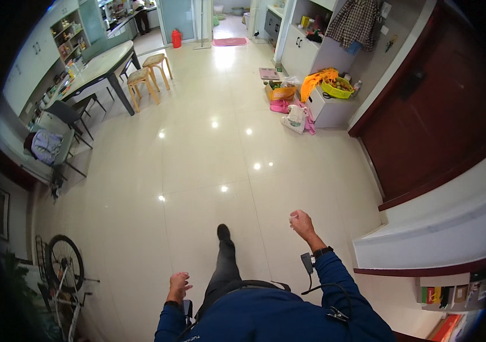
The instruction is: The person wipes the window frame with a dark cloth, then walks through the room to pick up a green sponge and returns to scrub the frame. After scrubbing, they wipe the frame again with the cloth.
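Over the pale tiled floor (209, 165), my right hand (302, 224) is held out in front with its fingers curled in. A small pale spot shows at those fingertips; whether it is a thing or only light, I cannot tell. Lower and to the left, close to my body, my left hand (179, 285) has its fingers bent inward, and nothing shows in them. Neither hand touches any furniture. Each wrist wears a dark band with a small dark device (307, 263) by it. One dark shoe (223, 232) is stretched forward on the floor between my hands.
At the far left stand a table (103, 64), wooden stools (140, 82) and grey chairs (67, 114). A bicycle (65, 265) leans at the near left. Bags (294, 118) and a low cabinet (333, 111) with a yellow-green basket (337, 87) line the right, before a dark red door (431, 102).
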A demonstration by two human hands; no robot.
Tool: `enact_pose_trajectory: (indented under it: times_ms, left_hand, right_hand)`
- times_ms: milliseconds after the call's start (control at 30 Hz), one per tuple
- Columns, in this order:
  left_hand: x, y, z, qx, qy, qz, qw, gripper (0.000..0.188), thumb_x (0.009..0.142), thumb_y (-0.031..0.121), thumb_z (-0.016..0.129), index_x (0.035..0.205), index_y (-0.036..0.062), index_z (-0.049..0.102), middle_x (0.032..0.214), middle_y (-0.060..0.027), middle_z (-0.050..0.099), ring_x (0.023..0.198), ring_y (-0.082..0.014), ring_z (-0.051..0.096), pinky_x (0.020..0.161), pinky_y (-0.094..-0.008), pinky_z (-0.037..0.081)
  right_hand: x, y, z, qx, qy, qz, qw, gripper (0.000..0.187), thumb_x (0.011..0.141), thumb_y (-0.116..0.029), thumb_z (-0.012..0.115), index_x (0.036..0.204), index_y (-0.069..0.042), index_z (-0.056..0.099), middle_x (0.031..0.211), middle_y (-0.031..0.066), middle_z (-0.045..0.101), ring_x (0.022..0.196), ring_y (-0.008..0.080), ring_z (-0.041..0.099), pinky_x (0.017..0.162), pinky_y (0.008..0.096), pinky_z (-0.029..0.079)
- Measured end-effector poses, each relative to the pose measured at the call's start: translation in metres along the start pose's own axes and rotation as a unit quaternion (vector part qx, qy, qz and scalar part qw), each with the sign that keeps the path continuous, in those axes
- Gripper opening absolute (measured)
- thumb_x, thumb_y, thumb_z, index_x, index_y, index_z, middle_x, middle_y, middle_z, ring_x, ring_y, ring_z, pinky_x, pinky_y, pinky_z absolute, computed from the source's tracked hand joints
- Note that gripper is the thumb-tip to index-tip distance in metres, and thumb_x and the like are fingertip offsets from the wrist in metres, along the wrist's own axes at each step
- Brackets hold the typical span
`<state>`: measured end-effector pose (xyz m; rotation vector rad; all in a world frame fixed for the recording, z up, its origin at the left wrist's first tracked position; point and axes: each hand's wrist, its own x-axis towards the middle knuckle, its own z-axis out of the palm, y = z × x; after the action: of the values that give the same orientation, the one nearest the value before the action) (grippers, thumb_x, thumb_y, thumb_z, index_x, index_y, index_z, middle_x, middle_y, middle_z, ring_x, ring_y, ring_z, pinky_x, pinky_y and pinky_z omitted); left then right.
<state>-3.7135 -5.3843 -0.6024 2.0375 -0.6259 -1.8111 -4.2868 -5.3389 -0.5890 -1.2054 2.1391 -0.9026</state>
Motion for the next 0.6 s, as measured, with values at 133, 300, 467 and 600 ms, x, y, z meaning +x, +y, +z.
enact_pose_trajectory:
  times_ms: [133, 300, 467, 600]
  left_hand:
    - [0.081, 0.118, 0.042, 0.017, -0.016, -0.017, 1.0, 0.025, 0.088, 0.02, 0.066, 0.11, 0.0085, 0.064, 0.101, -0.0087, 0.062, 0.082, -0.022, 0.052, 0.073, -0.0495, 0.055]
    - [0.146, 0.315, 0.125, 0.059, -0.016, 0.044, 0.997, 0.022, 0.087, 0.019, 0.065, 0.107, 0.0087, 0.065, 0.094, -0.003, 0.059, 0.08, -0.0183, 0.053, 0.075, -0.0476, 0.056]
    - [0.23, 0.492, 0.217, 0.113, -0.058, 0.095, 0.987, 0.026, 0.086, 0.018, 0.064, 0.11, 0.0069, 0.066, 0.092, -0.0016, 0.058, 0.083, -0.017, 0.054, 0.076, -0.0427, 0.056]
    - [0.294, 0.587, 0.288, 0.114, -0.04, 0.067, 0.99, 0.024, 0.086, 0.015, 0.063, 0.109, 0.0079, 0.066, 0.093, -0.002, 0.058, 0.083, -0.0172, 0.053, 0.076, -0.0449, 0.056]
  right_hand:
    - [0.09, -0.021, 0.022, -0.021, -0.027, 0.07, 0.997, 0.021, 0.087, -0.016, 0.056, 0.097, 0.0, 0.066, 0.067, 0.0097, 0.066, 0.061, 0.0208, 0.068, 0.057, 0.037, 0.054]
    - [0.107, 0.011, 0.028, -0.092, -0.24, 0.265, 0.929, 0.025, 0.081, -0.017, 0.055, 0.067, 0.0, 0.067, 0.061, 0.0129, 0.067, 0.051, 0.0249, 0.065, 0.053, 0.0385, 0.055]
    - [0.158, 0.039, 0.023, 0.076, -0.169, 0.452, 0.873, 0.017, 0.087, -0.009, 0.058, 0.077, 0.001, 0.066, 0.07, 0.0129, 0.066, 0.061, 0.0257, 0.068, 0.053, 0.0401, 0.056]
    - [0.307, 0.068, 0.023, 0.021, -0.235, 0.384, 0.893, 0.02, 0.086, -0.01, 0.057, 0.075, 0.003, 0.068, 0.067, 0.015, 0.067, 0.056, 0.0259, 0.067, 0.052, 0.0393, 0.056]
